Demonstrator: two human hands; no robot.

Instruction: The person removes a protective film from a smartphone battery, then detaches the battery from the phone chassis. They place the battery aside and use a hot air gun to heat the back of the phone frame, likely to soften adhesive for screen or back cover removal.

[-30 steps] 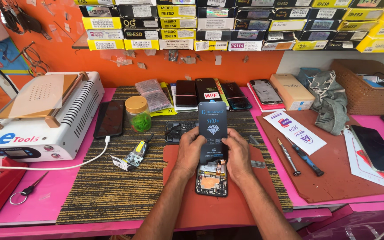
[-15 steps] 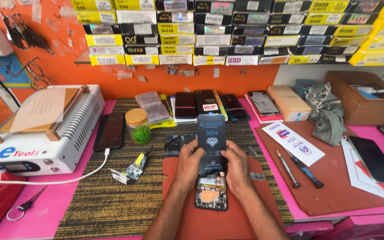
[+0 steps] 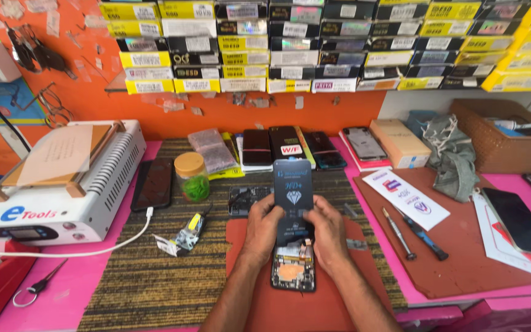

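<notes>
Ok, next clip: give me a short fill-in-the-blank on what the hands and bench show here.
1. Both the left hand and right hand grip a dark flat ____ with a diamond emblem.
2. Beneath the hands lies an opened phone on a ____ coloured mat.
3. The jar with green contents has a ____ lid.
4. The screwdriver lies to the person's ____.

Missing words: packet; brown; tan; right

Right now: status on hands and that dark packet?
Left hand and right hand both grip dark packet, upright. Opened phone lies directly below. Nothing blocking.
</notes>
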